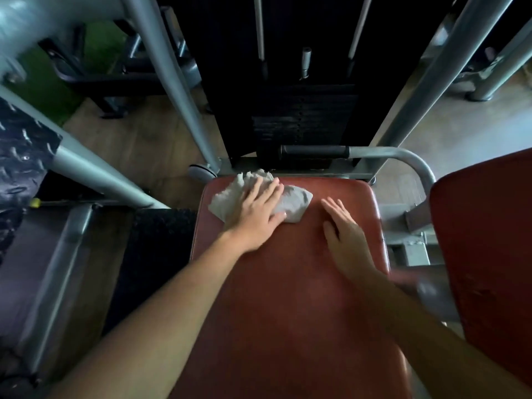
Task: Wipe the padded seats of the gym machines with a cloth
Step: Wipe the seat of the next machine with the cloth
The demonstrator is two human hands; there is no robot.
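Note:
A red-brown padded seat (288,283) fills the middle of the head view. A crumpled pale grey cloth (296,201) lies at the seat's far left corner. My left hand (259,211) presses flat on the cloth with straight fingers. My right hand (345,234) lies flat on the bare pad to the right of the cloth, fingers straight, holding nothing.
A black weight stack (305,125) stands behind the seat between slanted grey frame tubes (172,82). A grey bar with a black grip (316,152) crosses just beyond the seat's far edge. A second red pad (489,240) stands at the right. Wooden floor (138,148) lies to the left.

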